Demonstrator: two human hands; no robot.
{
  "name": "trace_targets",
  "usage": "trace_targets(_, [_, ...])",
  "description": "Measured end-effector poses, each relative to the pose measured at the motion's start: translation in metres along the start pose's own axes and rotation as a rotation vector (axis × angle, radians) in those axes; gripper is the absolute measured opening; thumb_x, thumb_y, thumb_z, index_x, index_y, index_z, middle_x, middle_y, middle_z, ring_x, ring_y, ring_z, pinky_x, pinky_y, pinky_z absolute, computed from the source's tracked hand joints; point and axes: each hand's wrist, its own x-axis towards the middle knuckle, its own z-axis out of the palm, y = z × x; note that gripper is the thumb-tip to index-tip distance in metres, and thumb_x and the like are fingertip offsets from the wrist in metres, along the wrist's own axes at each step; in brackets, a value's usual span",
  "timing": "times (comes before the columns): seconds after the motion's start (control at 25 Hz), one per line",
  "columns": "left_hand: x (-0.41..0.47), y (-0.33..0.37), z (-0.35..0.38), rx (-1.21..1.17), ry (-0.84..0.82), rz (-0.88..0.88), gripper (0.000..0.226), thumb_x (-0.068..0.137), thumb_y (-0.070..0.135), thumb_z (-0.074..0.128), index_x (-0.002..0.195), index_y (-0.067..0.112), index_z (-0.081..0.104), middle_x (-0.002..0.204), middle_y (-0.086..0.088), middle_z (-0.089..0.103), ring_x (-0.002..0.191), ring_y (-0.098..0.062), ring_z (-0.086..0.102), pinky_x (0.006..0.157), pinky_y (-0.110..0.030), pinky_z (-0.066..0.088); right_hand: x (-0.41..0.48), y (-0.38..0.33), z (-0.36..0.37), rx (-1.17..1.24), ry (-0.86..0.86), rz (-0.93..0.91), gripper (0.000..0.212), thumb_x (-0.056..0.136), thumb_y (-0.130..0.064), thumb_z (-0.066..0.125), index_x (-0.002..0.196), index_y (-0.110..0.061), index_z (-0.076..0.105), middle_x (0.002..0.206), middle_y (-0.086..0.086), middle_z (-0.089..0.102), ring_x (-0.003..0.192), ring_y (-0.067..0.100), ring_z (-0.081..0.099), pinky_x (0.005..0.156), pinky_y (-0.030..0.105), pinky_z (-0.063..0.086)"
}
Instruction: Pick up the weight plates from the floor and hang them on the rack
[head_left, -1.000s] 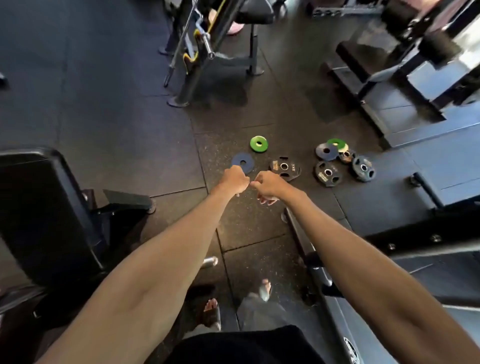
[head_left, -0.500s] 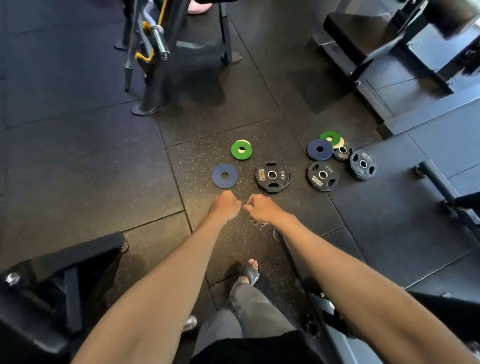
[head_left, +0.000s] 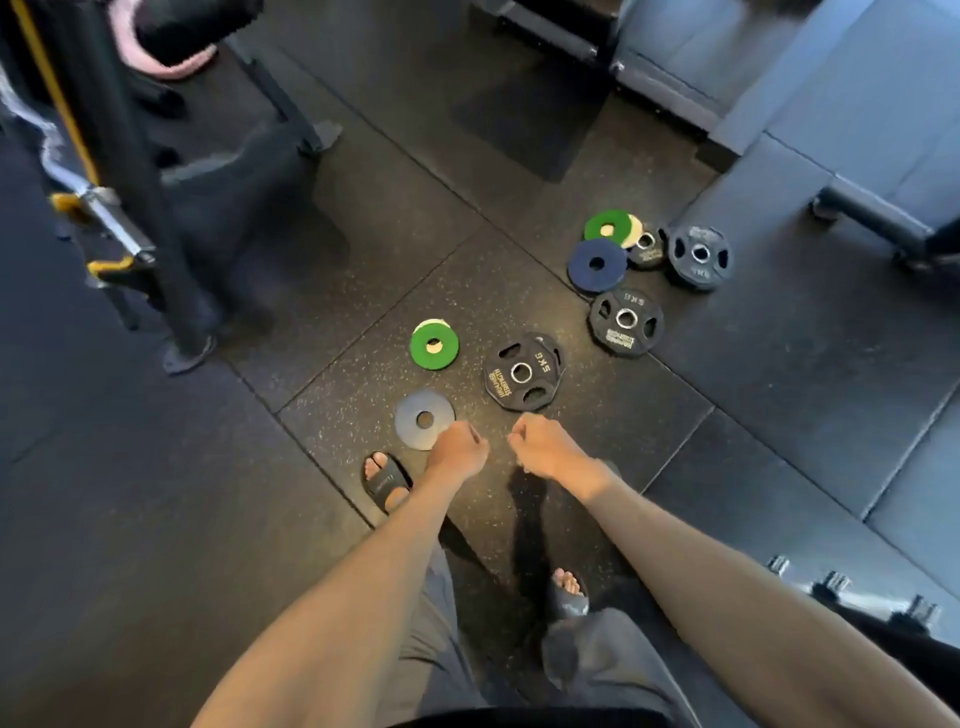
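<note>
Several weight plates lie flat on the dark rubber floor. Nearest me are a small grey-blue plate, a green plate and a black 5 kg plate. Farther right lie another black 5 kg plate, a dark blue plate, a green plate and a black plate. My left hand is a loose fist just over the grey-blue plate's near edge, holding nothing. My right hand is fisted below the near black plate, also with nothing in it.
A black stand with a chrome bar and yellow hooks rises at the left. Bench and machine frames fill the upper right. Pegs of a rack show at the lower right. My feet in dark sandals stand just behind my hands.
I have stepped closer and the view has tilted down; the plates now lie right in front of my feet. Both fists stay extended, side by side, and have drawn slightly apart.
</note>
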Motion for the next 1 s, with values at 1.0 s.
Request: trace_targets(1.0, [0.403,0.042,0.015,0.679,-0.303,0.324,0.012,0.093,0.020,0.054,0.101,0.013,0.058,0.115,-0.014,0.066,0.108,-0.034,0.060,0.088,-0.036,0.046,0.327,0.060,0.099,0.778,0.371,0.651,0.029,0.100,-0.026,0.043,0.118,-0.008,0.057,0.123,0.017,0.064,0.114,0.036,0.058,0.091,0.039,0.046])
